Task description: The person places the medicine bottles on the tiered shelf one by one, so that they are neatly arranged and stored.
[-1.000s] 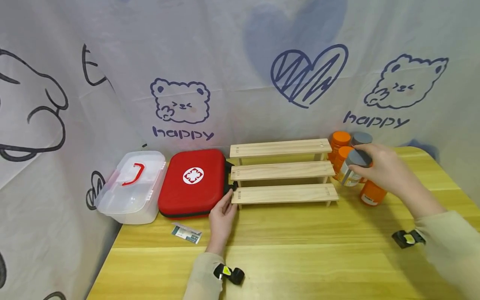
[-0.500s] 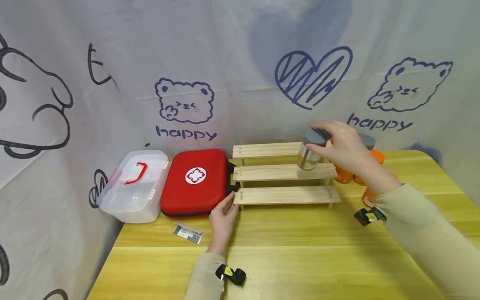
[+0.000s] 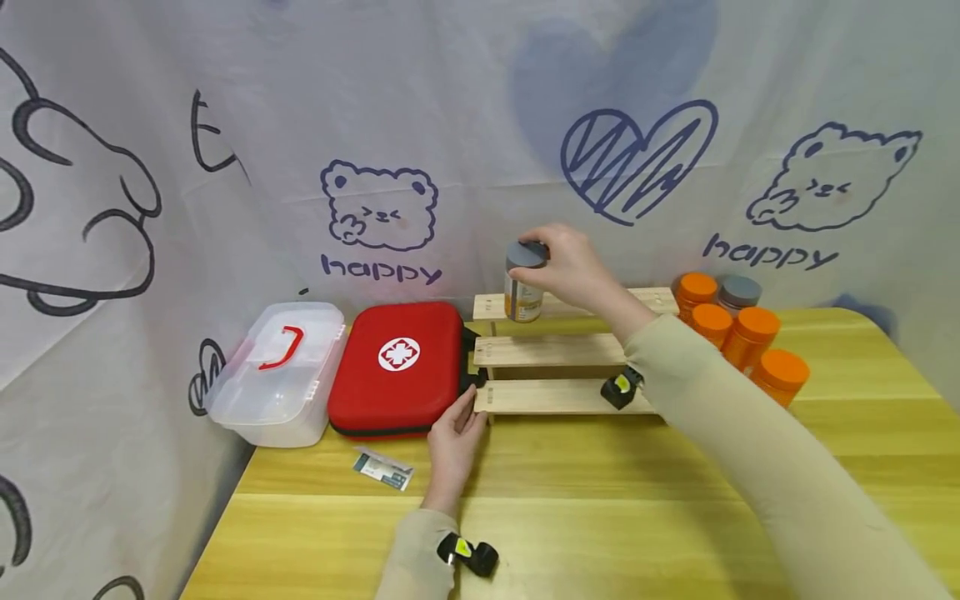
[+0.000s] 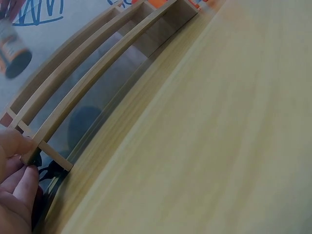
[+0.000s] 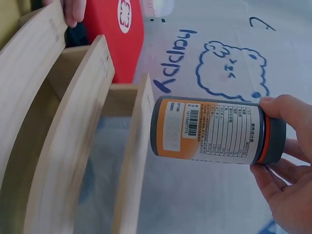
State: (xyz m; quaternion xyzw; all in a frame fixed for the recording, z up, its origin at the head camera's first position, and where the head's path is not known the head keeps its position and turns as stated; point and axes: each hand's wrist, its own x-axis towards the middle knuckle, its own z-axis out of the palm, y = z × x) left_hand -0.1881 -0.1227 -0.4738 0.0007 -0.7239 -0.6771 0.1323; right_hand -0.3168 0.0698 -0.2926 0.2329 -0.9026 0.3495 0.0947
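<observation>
My right hand (image 3: 573, 265) grips a supplement bottle (image 3: 523, 287) by its grey lid. The bottle is upright close over the left end of the top tier of a three-step wooden rack (image 3: 555, 352). In the right wrist view the bottle's (image 5: 207, 130) orange-and-white label with a barcode shows, and its base is near the top board's edge. My left hand (image 3: 452, 437) pinches the left end of the rack's lowest board; in the left wrist view the thumb (image 4: 19, 141) lies on that board with fingers below it.
Several orange-lidded bottles (image 3: 752, 332) and a grey-lidded bottle (image 3: 738, 293) stand right of the rack. A red first-aid case (image 3: 397, 392) lies left of it, beside a clear box (image 3: 262, 408) with a red handle. A small packet (image 3: 383, 468) lies in front.
My right hand has lifted the grey-lidded bottle from the group at the right and carried it left to the far end of the top tier. The left hand stays at the rack.
</observation>
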